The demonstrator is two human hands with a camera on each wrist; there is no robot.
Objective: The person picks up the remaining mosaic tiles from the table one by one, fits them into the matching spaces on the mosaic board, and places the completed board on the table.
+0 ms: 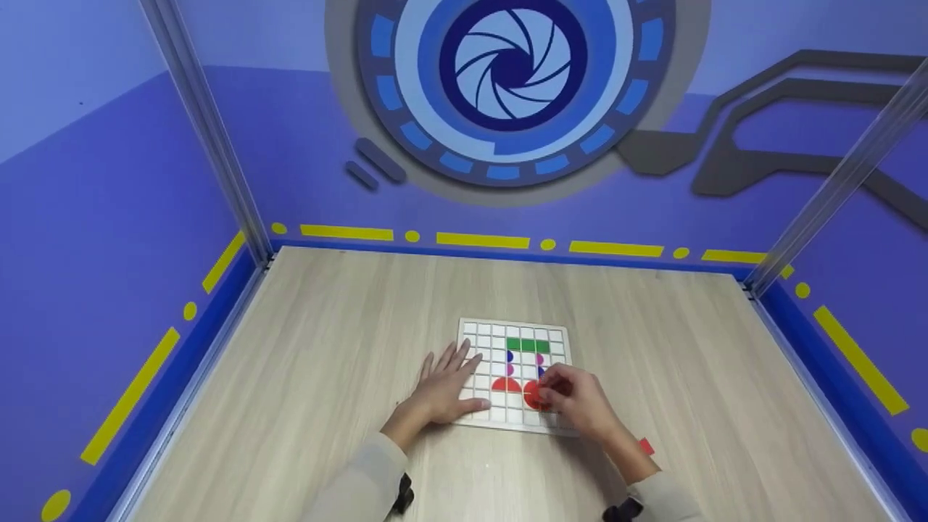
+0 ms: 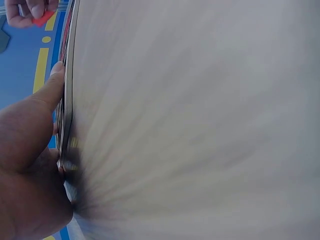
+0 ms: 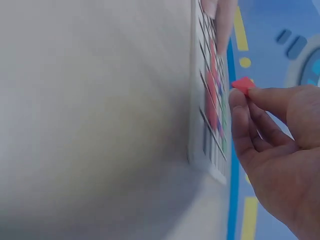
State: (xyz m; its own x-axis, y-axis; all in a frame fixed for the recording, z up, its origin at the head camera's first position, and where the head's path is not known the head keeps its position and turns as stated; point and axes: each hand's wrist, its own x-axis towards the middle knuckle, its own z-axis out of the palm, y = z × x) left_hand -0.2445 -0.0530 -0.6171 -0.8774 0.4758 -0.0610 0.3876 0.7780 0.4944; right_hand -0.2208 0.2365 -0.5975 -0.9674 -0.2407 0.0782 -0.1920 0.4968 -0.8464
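A white grid board (image 1: pixel 513 322) with a pale frame lies flat on the table. On its left part rests my left hand (image 1: pixel 438 395), fingers spread and thumb over the near edge. My right hand (image 1: pixel 580 402) is over the board's right side, pinching a small red tile (image 3: pixel 243 85) between thumb and index finger. Beneath those fingertips, red pieces form a rounded shape (image 1: pixel 531 396), partly covered by the hand. A red half-circle (image 1: pixel 506 385) sits left of it. Small blue and pink half-round pieces (image 1: pixel 510 363) stand in two columns below a green bar (image 1: pixel 528 345).
A loose red piece (image 1: pixel 647 446) lies on the wooden table (image 1: pixel 348 333) beside the right wrist. Blue panels with yellow dashes (image 1: pixel 482 240) and metal posts (image 1: pixel 210 123) enclose the back and sides of the table.
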